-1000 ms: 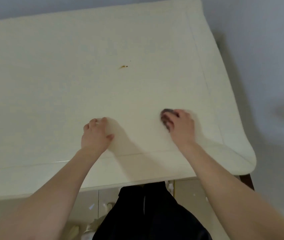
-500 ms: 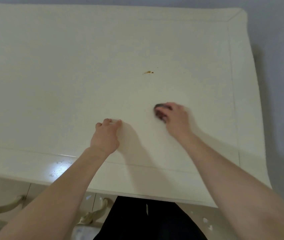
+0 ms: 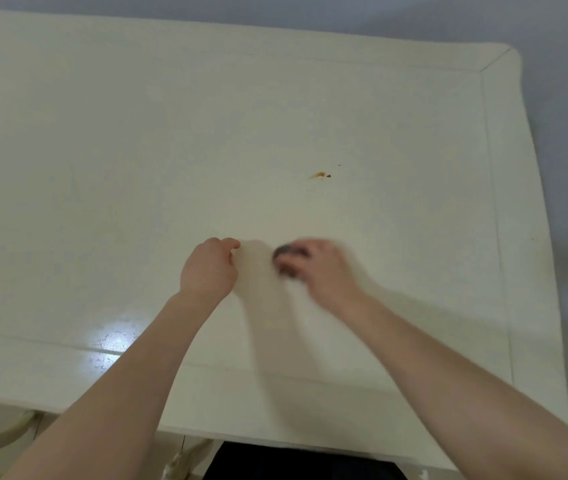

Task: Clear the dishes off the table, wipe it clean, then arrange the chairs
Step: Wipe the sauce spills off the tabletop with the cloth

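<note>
The cream table fills the view and carries no dishes. My right hand is blurred with motion; it grips a small dark cloth and presses it on the tabletop. My left hand rests on the table just left of it, fingers curled under, holding nothing that I can see. An orange-brown food smear with a dark crumb lies on the tabletop beyond my right hand. A tiny dark speck sits just past the smear.
The table's right edge and far right corner border grey floor. A cream curved chair part shows below the table's near edge at the lower left. My dark clothing is at the bottom middle.
My right hand has slid the cloth leftward toward my left hand. The camera has shifted, so more of the table's left side shows. My left hand stays planted.
</note>
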`<state>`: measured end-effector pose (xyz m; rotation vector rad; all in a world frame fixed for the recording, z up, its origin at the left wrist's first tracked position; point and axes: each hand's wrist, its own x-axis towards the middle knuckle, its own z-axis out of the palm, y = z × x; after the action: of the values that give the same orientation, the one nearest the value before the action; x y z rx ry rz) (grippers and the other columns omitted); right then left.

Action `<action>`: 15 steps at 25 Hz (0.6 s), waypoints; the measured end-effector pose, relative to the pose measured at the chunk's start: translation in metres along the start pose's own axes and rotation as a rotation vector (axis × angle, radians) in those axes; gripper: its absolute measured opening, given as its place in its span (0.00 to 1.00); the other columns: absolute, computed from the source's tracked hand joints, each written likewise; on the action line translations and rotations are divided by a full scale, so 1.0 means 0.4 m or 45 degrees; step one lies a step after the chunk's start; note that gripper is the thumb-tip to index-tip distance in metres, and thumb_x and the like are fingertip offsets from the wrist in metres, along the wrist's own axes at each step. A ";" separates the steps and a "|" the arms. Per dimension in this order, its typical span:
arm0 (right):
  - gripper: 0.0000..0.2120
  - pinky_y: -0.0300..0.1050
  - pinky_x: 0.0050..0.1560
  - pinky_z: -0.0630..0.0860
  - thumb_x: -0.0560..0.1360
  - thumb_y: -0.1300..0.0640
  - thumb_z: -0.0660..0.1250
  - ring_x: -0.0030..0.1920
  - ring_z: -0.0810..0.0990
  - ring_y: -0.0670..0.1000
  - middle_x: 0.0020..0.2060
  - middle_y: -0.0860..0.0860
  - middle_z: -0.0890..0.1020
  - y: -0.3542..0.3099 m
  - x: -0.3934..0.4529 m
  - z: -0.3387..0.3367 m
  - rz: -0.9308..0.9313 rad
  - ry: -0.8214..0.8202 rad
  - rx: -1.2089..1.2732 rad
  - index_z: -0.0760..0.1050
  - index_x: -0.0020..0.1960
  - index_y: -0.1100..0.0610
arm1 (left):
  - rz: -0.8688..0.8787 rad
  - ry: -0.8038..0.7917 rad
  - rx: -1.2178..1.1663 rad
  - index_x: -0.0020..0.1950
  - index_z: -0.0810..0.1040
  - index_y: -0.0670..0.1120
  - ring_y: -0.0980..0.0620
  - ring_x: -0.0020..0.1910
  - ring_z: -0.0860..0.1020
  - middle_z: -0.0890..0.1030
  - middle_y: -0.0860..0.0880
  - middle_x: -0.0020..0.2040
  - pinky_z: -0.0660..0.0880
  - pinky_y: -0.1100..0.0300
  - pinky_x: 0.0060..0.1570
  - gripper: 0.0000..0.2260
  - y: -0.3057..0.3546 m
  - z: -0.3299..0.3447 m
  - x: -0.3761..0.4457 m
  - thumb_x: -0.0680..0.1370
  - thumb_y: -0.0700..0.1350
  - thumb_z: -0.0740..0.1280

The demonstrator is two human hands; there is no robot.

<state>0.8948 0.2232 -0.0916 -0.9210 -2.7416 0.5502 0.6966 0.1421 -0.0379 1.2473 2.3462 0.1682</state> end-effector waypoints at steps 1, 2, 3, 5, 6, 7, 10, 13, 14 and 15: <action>0.17 0.53 0.55 0.72 0.72 0.58 0.69 0.55 0.75 0.62 0.57 0.54 0.78 0.058 0.043 -0.032 0.236 0.076 -0.026 0.78 0.59 0.46 | 0.024 0.004 -0.013 0.64 0.76 0.49 0.45 0.56 0.75 0.77 0.45 0.55 0.75 0.50 0.51 0.18 -0.004 -0.002 0.010 0.78 0.38 0.57; 0.17 0.53 0.56 0.70 0.73 0.59 0.68 0.57 0.73 0.62 0.59 0.54 0.76 0.101 0.078 -0.060 0.463 0.094 -0.041 0.77 0.61 0.47 | 0.047 0.018 -0.027 0.64 0.76 0.49 0.45 0.56 0.75 0.77 0.45 0.54 0.75 0.51 0.50 0.18 -0.007 -0.003 0.019 0.77 0.37 0.57; 0.18 0.52 0.57 0.68 0.74 0.59 0.66 0.60 0.70 0.61 0.61 0.53 0.74 0.118 0.103 -0.073 0.638 0.110 -0.066 0.75 0.63 0.47 | 0.069 0.043 -0.045 0.63 0.77 0.48 0.45 0.56 0.75 0.77 0.45 0.54 0.76 0.51 0.50 0.18 -0.011 -0.004 0.026 0.77 0.36 0.58; 0.21 0.51 0.57 0.66 0.74 0.61 0.64 0.61 0.69 0.59 0.62 0.53 0.73 0.049 0.128 -0.053 0.775 0.128 -0.133 0.73 0.64 0.46 | 0.096 0.094 -0.078 0.63 0.77 0.47 0.44 0.56 0.74 0.77 0.44 0.54 0.75 0.50 0.50 0.18 -0.019 -0.008 0.043 0.76 0.36 0.58; 0.22 0.50 0.55 0.68 0.72 0.62 0.64 0.59 0.71 0.60 0.61 0.53 0.74 -0.010 0.121 -0.029 0.659 0.140 -0.138 0.74 0.63 0.46 | 0.107 0.115 -0.091 0.63 0.77 0.47 0.43 0.56 0.74 0.78 0.43 0.54 0.75 0.51 0.51 0.18 -0.020 -0.010 0.053 0.76 0.35 0.59; 0.22 0.50 0.54 0.69 0.70 0.62 0.65 0.56 0.73 0.59 0.59 0.52 0.76 -0.073 0.097 0.004 0.455 0.122 -0.109 0.75 0.61 0.46 | 0.118 0.127 -0.102 0.63 0.77 0.47 0.43 0.56 0.74 0.78 0.43 0.54 0.74 0.51 0.51 0.18 -0.018 -0.012 0.064 0.76 0.35 0.59; 0.19 0.48 0.53 0.71 0.70 0.58 0.69 0.55 0.73 0.56 0.56 0.50 0.78 -0.160 0.003 0.043 -0.029 -0.093 0.032 0.77 0.60 0.44 | 0.133 0.136 -0.143 0.62 0.77 0.46 0.44 0.55 0.75 0.78 0.44 0.54 0.71 0.57 0.51 0.18 -0.003 -0.018 0.085 0.76 0.35 0.59; 0.21 0.51 0.55 0.73 0.72 0.57 0.69 0.53 0.74 0.58 0.55 0.52 0.78 -0.093 0.035 -0.029 0.158 -0.096 0.207 0.75 0.64 0.48 | 0.140 0.152 -0.239 0.61 0.78 0.46 0.47 0.55 0.76 0.78 0.45 0.53 0.68 0.62 0.49 0.15 0.020 -0.024 0.090 0.77 0.38 0.61; 0.23 0.52 0.58 0.72 0.73 0.57 0.68 0.55 0.74 0.59 0.56 0.53 0.77 -0.078 0.055 -0.052 0.318 -0.058 0.207 0.72 0.67 0.49 | 0.138 0.169 -0.278 0.62 0.78 0.46 0.47 0.55 0.76 0.78 0.46 0.53 0.67 0.62 0.49 0.14 0.030 -0.026 0.091 0.77 0.39 0.62; 0.27 0.52 0.61 0.70 0.73 0.56 0.68 0.57 0.73 0.58 0.58 0.54 0.75 -0.070 0.076 -0.071 0.465 -0.034 0.200 0.67 0.71 0.49 | 0.129 0.195 -0.321 0.62 0.77 0.46 0.47 0.55 0.76 0.78 0.45 0.53 0.68 0.62 0.51 0.13 0.041 -0.025 0.089 0.78 0.41 0.62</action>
<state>0.8643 0.2293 -0.0523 -1.3892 -2.5156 0.8300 0.6875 0.1816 -0.0361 1.2658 2.3001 0.5931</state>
